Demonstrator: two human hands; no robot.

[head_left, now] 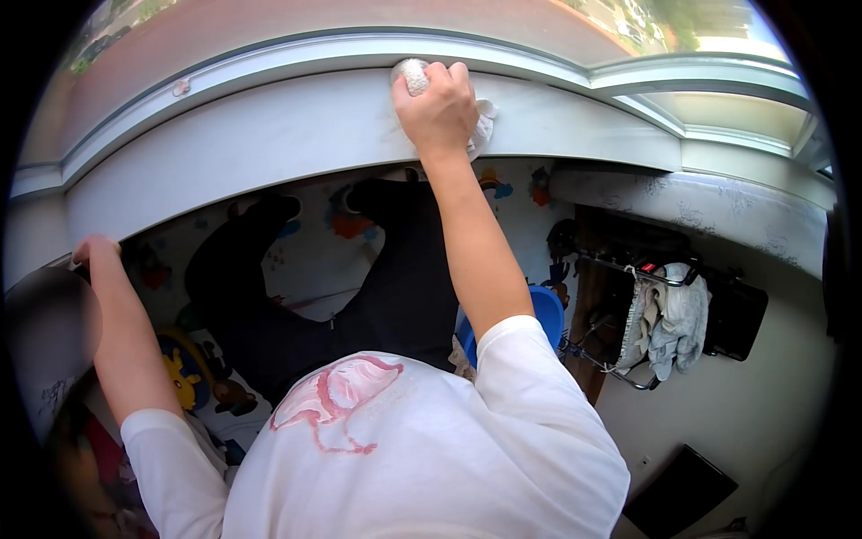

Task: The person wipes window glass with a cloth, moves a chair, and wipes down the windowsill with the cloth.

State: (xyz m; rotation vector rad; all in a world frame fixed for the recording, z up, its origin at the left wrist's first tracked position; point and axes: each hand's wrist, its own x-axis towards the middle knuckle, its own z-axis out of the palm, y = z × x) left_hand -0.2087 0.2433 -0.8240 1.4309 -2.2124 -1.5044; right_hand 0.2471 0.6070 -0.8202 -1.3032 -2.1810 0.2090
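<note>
My right hand (pixel 442 110) is closed on a crumpled white cloth (pixel 414 77), pressed onto the white windowsill (pixel 296 135) near the window frame. Part of the cloth sticks out at the thumb side, and a loose end hangs out on the other side of my palm. At the far left, my left hand (pixel 96 248) leans on the sill's end with its thumb apart from the fingers; it appears to hold nothing, though the fingertips are partly hidden.
A window frame (pixel 503 54) runs behind the sill. Below on the right are a blue basin (pixel 547 310) and a metal-framed rack (pixel 642 377) with grey and white cloths (pixel 678 328). A yellow toy (pixel 182 377) lies at lower left. A small pinkish thing (pixel 181 87) sits on the frame.
</note>
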